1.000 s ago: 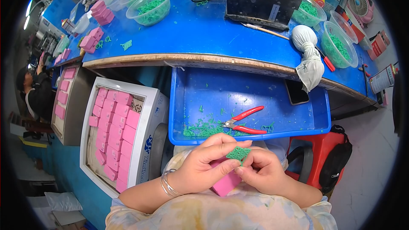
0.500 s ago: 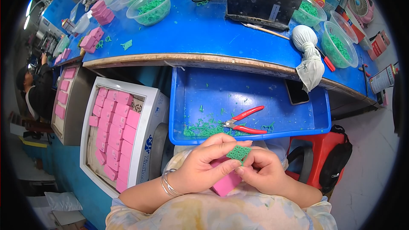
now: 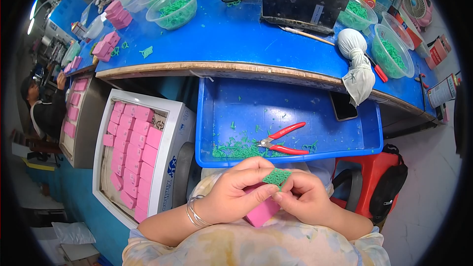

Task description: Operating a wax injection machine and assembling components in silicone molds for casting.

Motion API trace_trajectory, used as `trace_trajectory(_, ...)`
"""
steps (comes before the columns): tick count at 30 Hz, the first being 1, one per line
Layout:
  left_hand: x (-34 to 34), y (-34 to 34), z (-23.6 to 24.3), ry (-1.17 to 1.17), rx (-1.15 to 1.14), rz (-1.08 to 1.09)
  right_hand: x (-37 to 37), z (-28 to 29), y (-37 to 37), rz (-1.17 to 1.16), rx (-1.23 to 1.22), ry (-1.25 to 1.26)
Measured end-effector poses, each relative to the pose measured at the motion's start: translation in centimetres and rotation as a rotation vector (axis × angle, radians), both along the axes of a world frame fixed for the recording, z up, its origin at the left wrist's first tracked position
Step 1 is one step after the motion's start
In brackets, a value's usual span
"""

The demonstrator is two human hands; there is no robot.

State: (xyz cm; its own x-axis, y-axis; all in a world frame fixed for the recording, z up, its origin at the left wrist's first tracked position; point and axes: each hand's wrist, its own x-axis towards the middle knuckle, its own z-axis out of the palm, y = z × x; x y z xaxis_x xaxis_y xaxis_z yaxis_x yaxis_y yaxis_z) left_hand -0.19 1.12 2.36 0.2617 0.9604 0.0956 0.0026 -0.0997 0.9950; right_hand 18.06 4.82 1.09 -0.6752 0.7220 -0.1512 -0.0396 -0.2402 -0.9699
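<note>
In front of my lap, my left hand (image 3: 241,183) is closed around a pink block (image 3: 262,213), its thumb over the top. A small green lattice piece, diamond-shaped and openwork (image 3: 277,177), stands up between my two hands. My right hand (image 3: 304,193) pinches at the lower edge of this piece, thumb and forefinger together. Its fingertips partly hide where the lattice meets the block. Just beyond my hands, red-handled cutters (image 3: 283,144) lie with jaws apart in a blue tray (image 3: 290,98), among green scraps (image 3: 231,149).
A white-framed box (image 3: 104,167) of pink blocks stands at left. On the blue table (image 3: 221,34) are bowls of green pieces (image 3: 172,9), a black machine (image 3: 305,2) and a tied white cloth bag (image 3: 352,49). A phone (image 3: 343,106) rests at the tray's right. Another person (image 3: 47,103) is at far left.
The green lattice piece has tilted very slightly between my fingers; my hands stay almost still. At far left, the other person's arm and head have shifted.
</note>
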Motion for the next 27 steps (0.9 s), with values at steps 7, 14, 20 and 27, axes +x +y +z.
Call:
trace_trajectory(7, 0.06, 0.06, 0.08, -0.005, 0.010, 0.011, -0.01, 0.20, 0.06, 0.007, -0.004, -0.007)
trace_trajectory(14, -0.07, 0.23, 0.01, 0.018, 0.027, 0.004, -0.01, 0.34, 0.22, 0.024, -0.005, 0.009)
trace_trajectory(20, -0.08, 0.29, 0.10, 0.013, 0.022, 0.002, 0.00, 0.37, 0.20, 0.023, 0.006, 0.010)
trace_trajectory(27, -0.13, 0.19, -0.01, 0.014, 0.012, 0.009, -0.02, 0.36, 0.19, 0.018, -0.005, 0.015)
